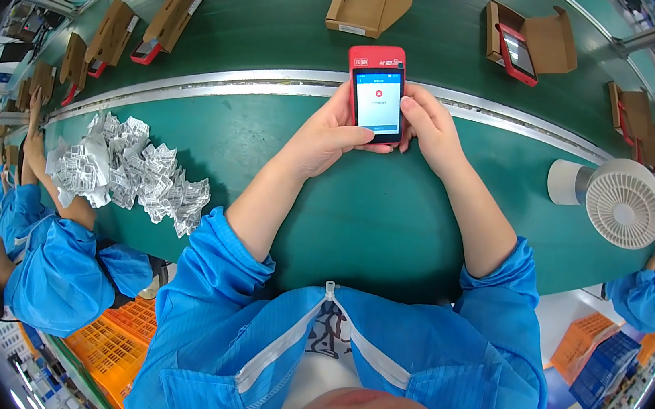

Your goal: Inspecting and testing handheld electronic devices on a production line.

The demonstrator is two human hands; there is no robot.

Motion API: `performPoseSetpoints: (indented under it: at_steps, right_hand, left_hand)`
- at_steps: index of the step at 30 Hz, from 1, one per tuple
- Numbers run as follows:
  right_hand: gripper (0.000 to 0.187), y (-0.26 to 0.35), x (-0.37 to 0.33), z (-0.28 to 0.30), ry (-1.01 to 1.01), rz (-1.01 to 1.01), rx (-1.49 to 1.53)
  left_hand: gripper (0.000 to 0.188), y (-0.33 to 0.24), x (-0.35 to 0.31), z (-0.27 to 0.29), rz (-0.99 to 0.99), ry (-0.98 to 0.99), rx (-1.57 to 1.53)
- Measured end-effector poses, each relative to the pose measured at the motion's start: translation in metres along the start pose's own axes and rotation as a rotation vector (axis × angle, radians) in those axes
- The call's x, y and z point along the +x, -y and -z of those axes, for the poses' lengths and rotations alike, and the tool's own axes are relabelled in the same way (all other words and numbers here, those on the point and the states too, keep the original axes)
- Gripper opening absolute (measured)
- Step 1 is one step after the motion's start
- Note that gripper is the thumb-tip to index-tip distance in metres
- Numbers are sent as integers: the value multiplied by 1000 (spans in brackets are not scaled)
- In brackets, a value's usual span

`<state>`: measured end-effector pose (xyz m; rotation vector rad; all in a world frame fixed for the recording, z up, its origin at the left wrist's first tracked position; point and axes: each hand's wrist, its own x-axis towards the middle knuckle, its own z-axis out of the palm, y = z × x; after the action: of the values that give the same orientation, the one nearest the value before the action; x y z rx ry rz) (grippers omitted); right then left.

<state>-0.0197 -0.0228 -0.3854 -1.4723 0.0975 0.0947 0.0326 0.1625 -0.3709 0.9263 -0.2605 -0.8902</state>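
Both hands hold a red handheld payment terminal (378,101) upright over the near edge of the metal rail. Its lit screen shows a white page with a blue band and a small red round mark. My left hand (334,131) wraps its left side, the thumb lying across the bottom of the screen. Along the right edge my right hand (431,127) is closed on it, thumb at the side of the screen; its other fingers are partly hidden behind. Beyond it, an open cardboard box (358,2) lies on the green belt.
A pile of crumpled printed paper (134,166) lies left on the green table (365,233). A white fan (623,202) stands at the right. More boxes (173,13) with red terminals (518,55) sit along the belt. Co-workers in blue (61,271) sit on both sides.
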Motion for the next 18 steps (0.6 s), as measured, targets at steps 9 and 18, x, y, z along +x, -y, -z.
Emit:
performPoseSetpoints:
  at_steps: [9, 18]
  right_hand:
    - [43, 3, 1, 0, 40, 12, -24]
    - [44, 2, 2, -1, 50, -13, -4]
  left_hand:
    - [83, -2, 2, 0, 15, -2, 23]
    - [88, -3, 2, 1, 19, -3, 23]
